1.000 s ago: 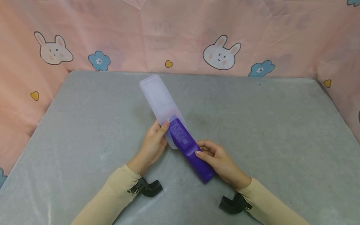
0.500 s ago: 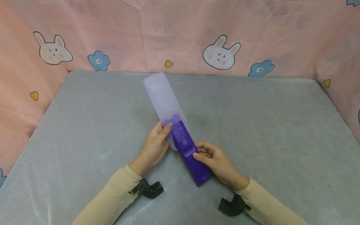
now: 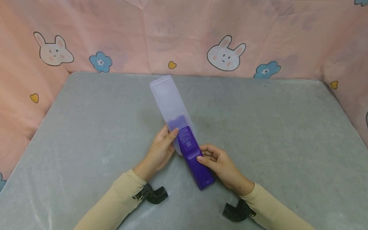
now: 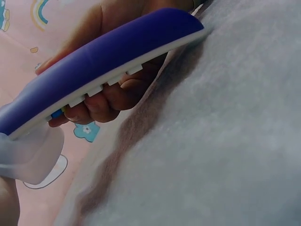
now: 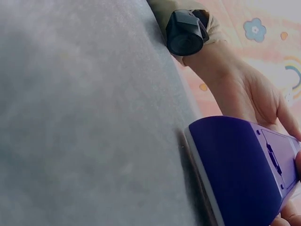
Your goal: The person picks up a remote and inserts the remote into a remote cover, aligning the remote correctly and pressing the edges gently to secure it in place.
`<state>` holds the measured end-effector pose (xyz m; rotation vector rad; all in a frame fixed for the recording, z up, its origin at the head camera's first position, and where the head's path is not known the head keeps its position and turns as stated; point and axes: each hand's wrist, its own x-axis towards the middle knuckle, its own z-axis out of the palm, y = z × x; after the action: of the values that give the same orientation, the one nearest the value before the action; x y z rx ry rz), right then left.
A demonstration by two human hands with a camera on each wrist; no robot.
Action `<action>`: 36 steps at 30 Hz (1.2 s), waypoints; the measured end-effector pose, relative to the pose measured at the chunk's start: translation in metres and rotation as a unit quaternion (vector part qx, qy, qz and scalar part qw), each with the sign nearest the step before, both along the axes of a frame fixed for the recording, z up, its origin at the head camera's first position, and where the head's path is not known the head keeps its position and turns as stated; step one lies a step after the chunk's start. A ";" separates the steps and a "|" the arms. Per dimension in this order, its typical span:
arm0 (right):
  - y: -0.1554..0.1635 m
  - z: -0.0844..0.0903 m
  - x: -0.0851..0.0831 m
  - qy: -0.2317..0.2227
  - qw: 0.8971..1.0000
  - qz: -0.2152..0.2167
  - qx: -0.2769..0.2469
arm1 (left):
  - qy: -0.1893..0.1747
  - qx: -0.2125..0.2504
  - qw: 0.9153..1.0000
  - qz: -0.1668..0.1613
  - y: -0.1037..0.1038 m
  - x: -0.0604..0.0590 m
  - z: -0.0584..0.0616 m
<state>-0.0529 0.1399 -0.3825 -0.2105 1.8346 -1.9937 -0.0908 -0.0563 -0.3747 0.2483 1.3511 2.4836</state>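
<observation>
Lying face down, the purple-backed remote control (image 3: 201,171) has its far end inside a translucent sleeve cover (image 3: 169,99). The sleeve slants up and away to the left. My left hand (image 3: 158,151) grips the sleeve near its mouth, thumb on top at the remote's edge. My right hand (image 3: 225,166) pinches the remote around its middle, thumb on the purple back and fingers underneath. In the left wrist view the remote (image 4: 103,61) shows a white face with raised buttons on its underside. The right wrist view shows the remote's purple near end (image 5: 230,169) close over the table.
A grey cloth-covered table (image 3: 273,127) lies beneath both hands. Behind it hangs a pink curtain (image 3: 184,35) printed with rabbits, flowers and hearts. Black camera mounts (image 3: 155,194) are strapped on both wrists.
The remote's far end has slid deeper into the sleeve and lined up with it. My left hand and the sleeve have moved slightly right; the remote's near end has swung left.
</observation>
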 end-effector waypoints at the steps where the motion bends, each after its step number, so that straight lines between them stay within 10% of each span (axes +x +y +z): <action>1: 0.000 0.000 0.000 -0.001 1.000 -0.001 0.001 | -0.003 0.000 1.000 0.001 0.000 0.000 0.000; 18: 0.003 0.003 -0.002 -0.002 0.996 0.063 0.056 | -0.006 0.041 0.998 0.050 -0.010 -0.008 0.012; 36: 0.001 0.002 0.001 -0.001 0.996 0.039 0.077 | -0.042 0.006 0.995 0.085 -0.007 -0.008 0.009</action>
<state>-0.0520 0.1409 -0.3800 -0.2291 1.9384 -1.7905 -0.0992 -0.0630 -0.3660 0.0316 1.3736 2.6082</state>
